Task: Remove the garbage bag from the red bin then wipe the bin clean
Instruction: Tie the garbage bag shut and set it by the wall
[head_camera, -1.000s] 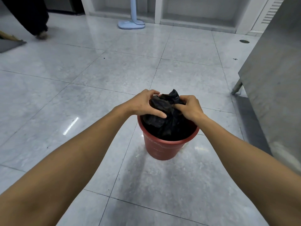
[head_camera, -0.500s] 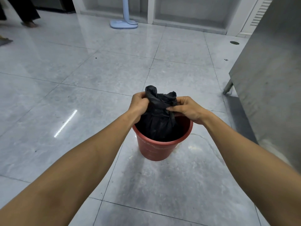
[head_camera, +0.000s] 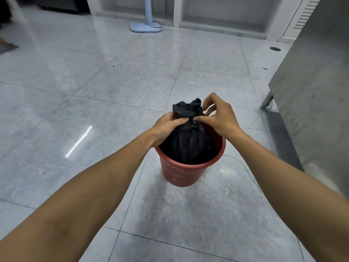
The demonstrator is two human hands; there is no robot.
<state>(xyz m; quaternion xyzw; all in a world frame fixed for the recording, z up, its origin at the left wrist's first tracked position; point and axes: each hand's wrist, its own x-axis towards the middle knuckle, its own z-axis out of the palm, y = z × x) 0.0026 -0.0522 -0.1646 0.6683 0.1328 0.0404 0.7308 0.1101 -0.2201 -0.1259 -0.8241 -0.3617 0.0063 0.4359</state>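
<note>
With the gathered neck of the black garbage bag point(head_camera: 188, 140) pinched closed in the left hand point(head_camera: 166, 127) grip and right hand point(head_camera: 219, 118) grip, it should be lifted straight up, clear of the red bin point(head_camera: 181, 173).

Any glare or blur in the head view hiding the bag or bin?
Head view: a bright glare streak lies on the tiled floor, left of the red bin; black garbage bag and both hands look sharp; bag folds read dark; edges bow from wide-angle distortion.

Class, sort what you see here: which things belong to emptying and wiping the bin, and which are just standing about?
Part of the job: red bin; black garbage bag; left hand; right hand.

Standing about: blue fan base; metal cabinet; floor drain.
</note>
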